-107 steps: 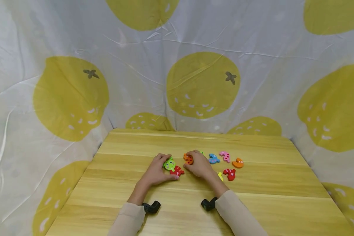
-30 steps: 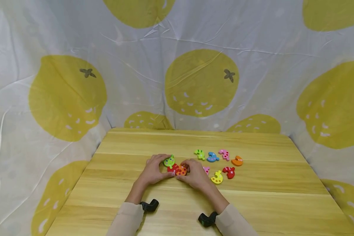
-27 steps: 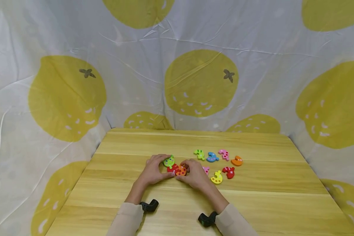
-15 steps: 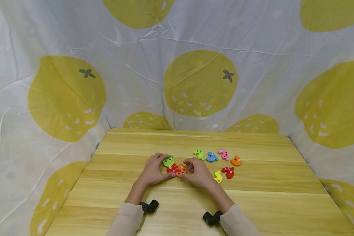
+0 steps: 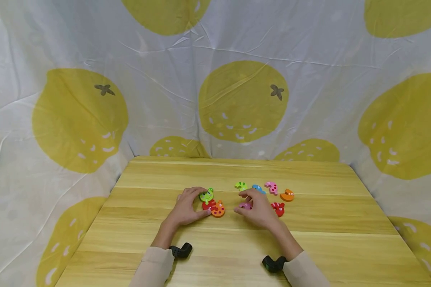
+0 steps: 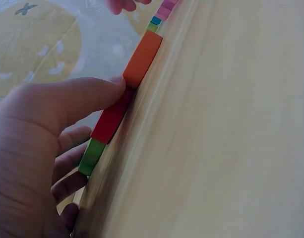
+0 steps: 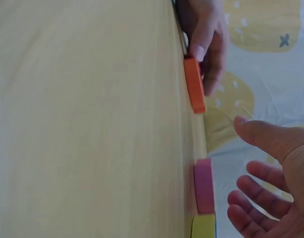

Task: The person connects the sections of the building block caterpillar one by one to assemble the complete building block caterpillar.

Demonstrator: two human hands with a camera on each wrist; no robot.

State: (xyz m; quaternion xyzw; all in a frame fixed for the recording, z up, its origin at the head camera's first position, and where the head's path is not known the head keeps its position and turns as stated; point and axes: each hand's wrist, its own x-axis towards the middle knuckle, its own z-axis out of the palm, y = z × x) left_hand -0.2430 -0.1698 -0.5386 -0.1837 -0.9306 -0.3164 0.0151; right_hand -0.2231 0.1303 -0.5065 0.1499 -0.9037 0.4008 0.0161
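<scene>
My left hand (image 5: 185, 208) curls round joined caterpillar puzzle pieces lying flat on the wooden table. Its thumb presses the red piece marked 2 (image 5: 208, 205), while its fingers reach behind the green smiling head piece (image 5: 206, 195). Fitted to the red one is an orange dotted piece (image 5: 218, 210), which no hand holds. My right hand (image 5: 261, 209) is empty, its thumb and fingers spread above a pink piece (image 5: 245, 205). In the right wrist view a yellow piece (image 7: 203, 227) sits beside the pink one; in the head view the right hand hides it.
Behind the right hand lie a green piece (image 5: 241, 185), a blue piece (image 5: 258, 188) and another pink piece (image 5: 271, 187). Further right are an orange 10 piece (image 5: 287, 195) and a red 8 piece (image 5: 279, 209). A lemon-print cloth (image 5: 165, 99) hangs behind the table (image 5: 186, 259).
My right hand brought the orange piece to the red one, let go of it, and moved right over the pink piece. The left hand has stayed at the joined pieces.
</scene>
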